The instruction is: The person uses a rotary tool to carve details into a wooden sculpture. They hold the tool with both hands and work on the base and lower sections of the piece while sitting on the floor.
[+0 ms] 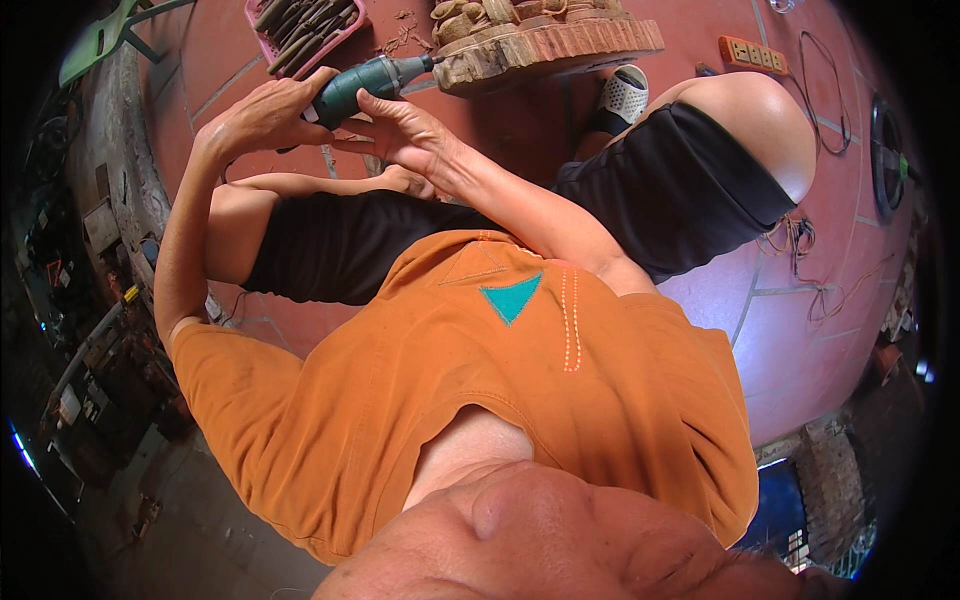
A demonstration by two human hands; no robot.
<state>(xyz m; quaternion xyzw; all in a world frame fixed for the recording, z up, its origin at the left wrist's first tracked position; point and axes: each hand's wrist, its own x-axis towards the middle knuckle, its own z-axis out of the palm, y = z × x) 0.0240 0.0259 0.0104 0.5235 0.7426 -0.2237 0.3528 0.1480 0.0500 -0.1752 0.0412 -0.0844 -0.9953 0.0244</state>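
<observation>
Die grinder (358, 80), near the carved wooden slab (550, 48), seemed hefty and rigid, best held round its barrel; left hand (265, 113) clamped its rear, right hand (410, 135) had fingers apart.

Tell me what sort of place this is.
Probably a wood-carving workshop: a thick piece of carved wood is by the person's feet, a pink basket beyond the left hand holds slender brown sticks or tools, and that hand grips a green power tool.

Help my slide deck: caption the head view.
Left hand holds a green power tool, right hand touching it, near a wooden slab.
</observation>
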